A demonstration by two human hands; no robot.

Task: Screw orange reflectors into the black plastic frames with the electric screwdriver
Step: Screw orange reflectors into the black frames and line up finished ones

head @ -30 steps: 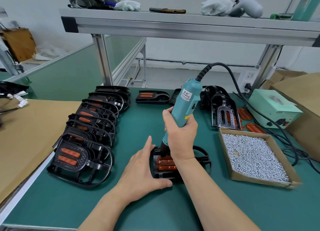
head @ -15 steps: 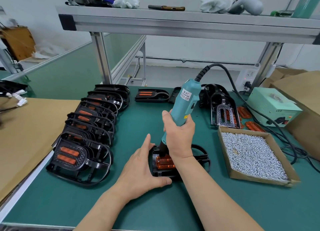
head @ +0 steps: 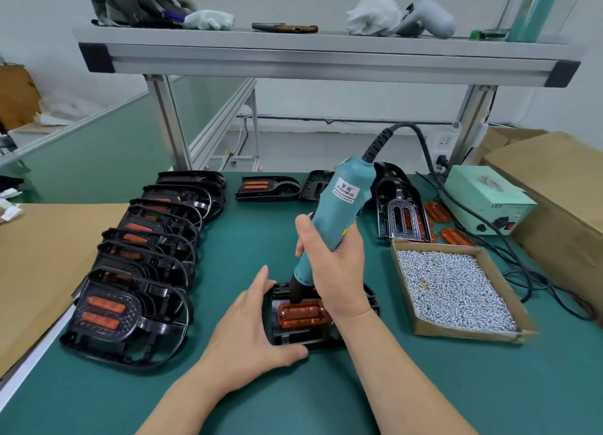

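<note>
Open room: bare green counter [head: 254, 238] shows along the near edge, and in a strip between the left-hand row and my work.
Edges: a cardboard sheet [head: 39, 255] covers the left edge. The screw box [head: 463, 335] and a pale power unit [head: 486, 199] crowd the right side.
Right grip [head: 332, 271]: wrapped round the teal electric screwdriver [head: 339, 212]. It tilts away to the right, with its dark tip down on the orange reflector [head: 301, 314].
Left grip [head: 248, 330]: spread wide and closed on nothing. The fingers lie straight against the left end of the black frame [head: 293, 336] and the thumb lies along its near side.
Task piece: the frame lies flat, mid-counter, towards the near edge. The translucent, ribbed reflector is seated in its middle.
Counts: one screwdriver and one box heaped with silver screws. About seven fitted frames [head: 143, 265] overlap in the row; I cannot count them exactly. Several more frames [head: 266, 188] sit by the far edge. At least two loose reflectors [head: 456, 235] lie behind the box.
Cord [head: 424, 147]: black, arching from the screwdriver's top towards the right edge.
</note>
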